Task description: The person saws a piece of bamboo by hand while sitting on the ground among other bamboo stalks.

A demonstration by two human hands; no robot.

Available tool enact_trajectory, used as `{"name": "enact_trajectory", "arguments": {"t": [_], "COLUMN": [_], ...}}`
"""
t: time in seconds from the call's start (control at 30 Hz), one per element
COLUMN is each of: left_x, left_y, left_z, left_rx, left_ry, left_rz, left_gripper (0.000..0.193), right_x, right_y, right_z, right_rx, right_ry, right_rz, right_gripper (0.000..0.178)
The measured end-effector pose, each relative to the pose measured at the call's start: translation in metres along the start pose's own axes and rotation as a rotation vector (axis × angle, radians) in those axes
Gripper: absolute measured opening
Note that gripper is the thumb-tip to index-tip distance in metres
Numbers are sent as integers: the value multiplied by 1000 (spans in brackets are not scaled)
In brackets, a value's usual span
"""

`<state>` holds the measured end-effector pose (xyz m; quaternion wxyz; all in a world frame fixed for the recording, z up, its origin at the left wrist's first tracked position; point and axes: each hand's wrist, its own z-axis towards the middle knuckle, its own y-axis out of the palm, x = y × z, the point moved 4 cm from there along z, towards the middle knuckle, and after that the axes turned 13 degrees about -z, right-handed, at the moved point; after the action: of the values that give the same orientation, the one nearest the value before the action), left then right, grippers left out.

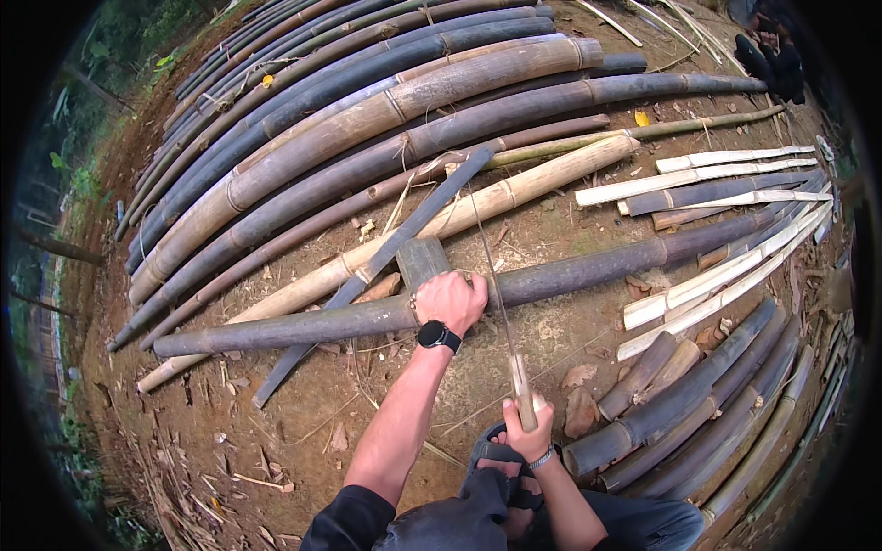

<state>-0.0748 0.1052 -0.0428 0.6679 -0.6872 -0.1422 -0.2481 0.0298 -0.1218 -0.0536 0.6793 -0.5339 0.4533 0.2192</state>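
Observation:
A long dark bamboo pole [588, 278] lies crosswise in front of me. My left hand [450, 301], with a black watch on its wrist, is closed over the pole from above. The wooden handle of a saw [521, 378] is gripped in my right hand [530, 432]. Its thin blade points away from me and crosses the pole just right of my left hand; whether the teeth have cut in cannot be seen. A dark wooden block [423, 261] sits at the pole's far side by my left hand, partly hidden beneath it.
Beyond lie a flat grey slat [450, 194], a pale bamboo pole [542, 176] and a row of thick bamboo poles [322, 147]. Split pale strips [698, 174] and short bamboo pieces [680, 404] are at the right. Another person [772, 55] is at the far right.

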Motion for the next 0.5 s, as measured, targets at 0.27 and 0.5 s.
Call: {"name": "enact_trajectory", "arguments": {"t": [0.27,0.5], "left_x": [1,2], "left_y": [6,5], "left_z": [-2,-3], "left_rx": [15,62], "left_ry": [38,58], "left_rz": [-31,-46], "left_gripper": [45,48], "right_x": [-1,20], "right_y": [13,0], "right_z": [41,-10], "right_rx": [0,15], "right_ry": [104,174], "right_rz": [115,249], "right_gripper": [20,19]}}
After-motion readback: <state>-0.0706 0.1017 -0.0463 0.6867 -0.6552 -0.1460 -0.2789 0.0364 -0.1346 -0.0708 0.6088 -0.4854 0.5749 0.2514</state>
